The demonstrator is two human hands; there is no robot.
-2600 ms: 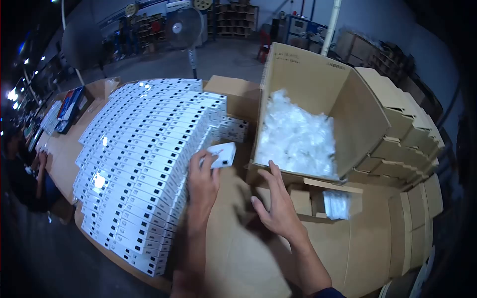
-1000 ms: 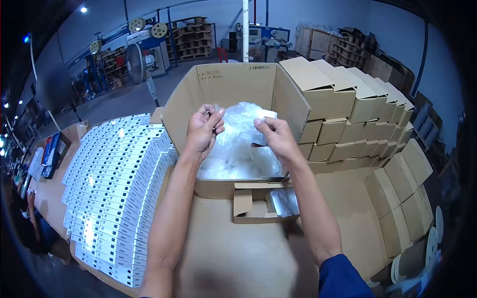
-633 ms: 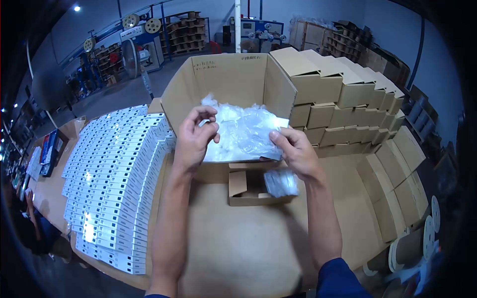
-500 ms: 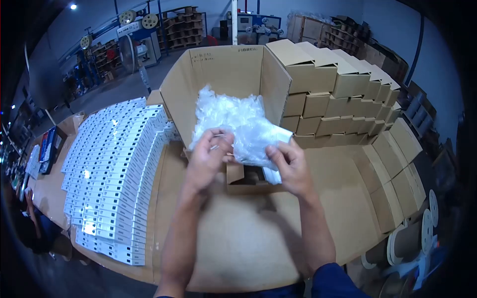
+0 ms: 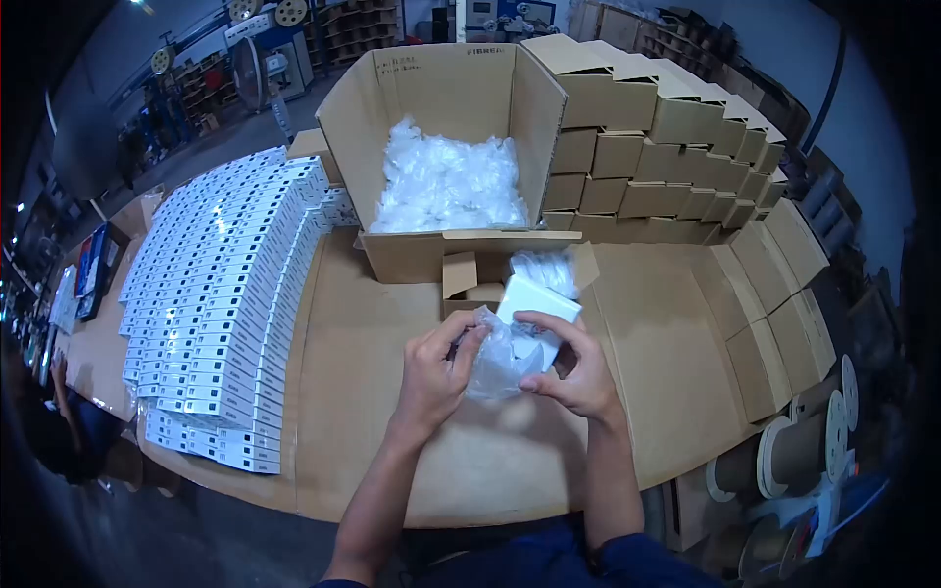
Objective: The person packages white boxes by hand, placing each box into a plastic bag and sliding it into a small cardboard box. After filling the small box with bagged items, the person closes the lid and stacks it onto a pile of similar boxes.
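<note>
My left hand (image 5: 438, 367) pinches a crumpled clear plastic bag (image 5: 497, 363) between thumb and fingers. A white box-like piece (image 5: 538, 298) is gripped by my right hand (image 5: 576, 370), its thumb against the bag and its fingers over the white piece. Whether that piece lies partly inside the bag I cannot make out. Just beyond my hands stands a small open brown carton (image 5: 459, 276). Near its right flap shows a bundle in clear wrap (image 5: 547, 272), partly hidden behind the white piece.
A large open carton (image 5: 446, 93) holds a heap of clear plastic bags (image 5: 449, 186). On the left are rows of stacked white boxes (image 5: 211, 294). Brown cartons (image 5: 618, 157) are piled at the back right, with more cartons (image 5: 784, 294) along the right edge. Another person's arm (image 5: 64, 392) appears far left.
Both hands have come nearer to me, away from the large carton. The white piece now shows clearly in my right hand beside the bag. The view has tilted down.
</note>
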